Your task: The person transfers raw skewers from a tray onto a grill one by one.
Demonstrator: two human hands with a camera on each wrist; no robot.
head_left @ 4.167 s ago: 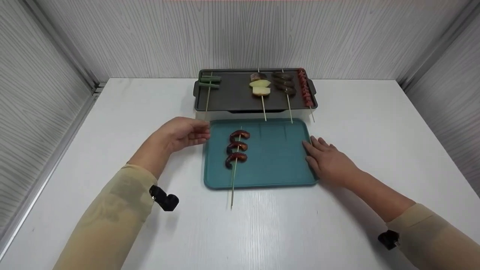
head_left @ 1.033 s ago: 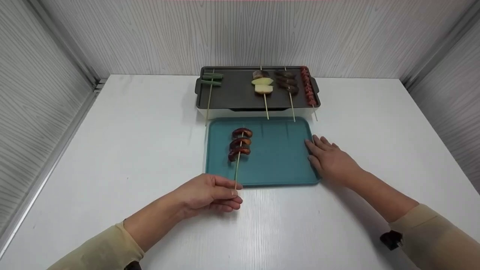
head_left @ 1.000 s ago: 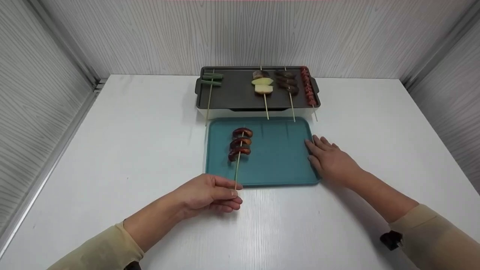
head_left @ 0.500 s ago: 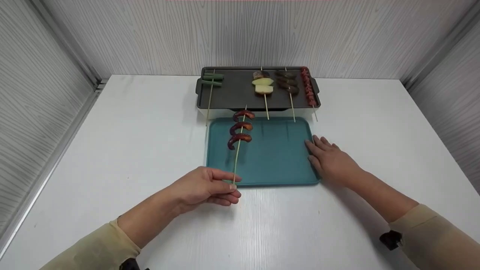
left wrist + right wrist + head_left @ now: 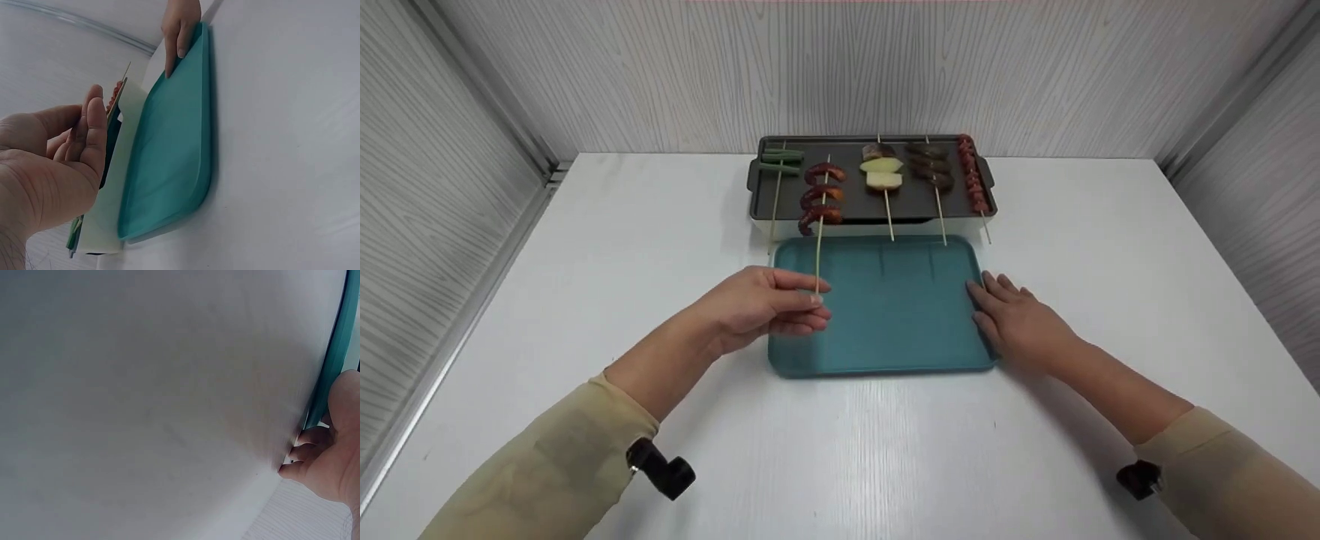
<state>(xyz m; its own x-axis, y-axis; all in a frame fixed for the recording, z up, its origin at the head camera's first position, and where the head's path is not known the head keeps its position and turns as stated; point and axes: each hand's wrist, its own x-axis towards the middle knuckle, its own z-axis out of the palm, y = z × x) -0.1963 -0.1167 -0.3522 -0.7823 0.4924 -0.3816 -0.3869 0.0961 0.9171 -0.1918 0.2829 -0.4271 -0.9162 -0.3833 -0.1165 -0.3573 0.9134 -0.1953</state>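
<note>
In the head view my left hand [image 5: 765, 304] pinches the stick of a skewer with curved reddish-brown sausage-like pieces [image 5: 823, 195]. The skewer's food end is over the left half of a dark griddle [image 5: 802, 206], between a skewer of green pieces [image 5: 781, 156] and one of potato-like slices [image 5: 883, 166]. Whether it touches the griddle I cannot tell. In the left wrist view the fingers of the left hand [image 5: 62, 152] hide the stick. My right hand [image 5: 1024, 326] rests at the right edge of a teal tray [image 5: 900, 322], its fingers fairly straight.
A skewer of dark brown pieces [image 5: 930, 166] and a skewer of small red pieces [image 5: 971, 176] lie on the griddle's right side. Their sticks stick out past its front edge. The white table [image 5: 885, 450] is bounded by a back wall [image 5: 855, 75] and side walls.
The left hand took hold of the sausage-like skewer, lifted it off the teal tray and carried it forward over the griddle. The right hand has stayed at the tray's edge.
</note>
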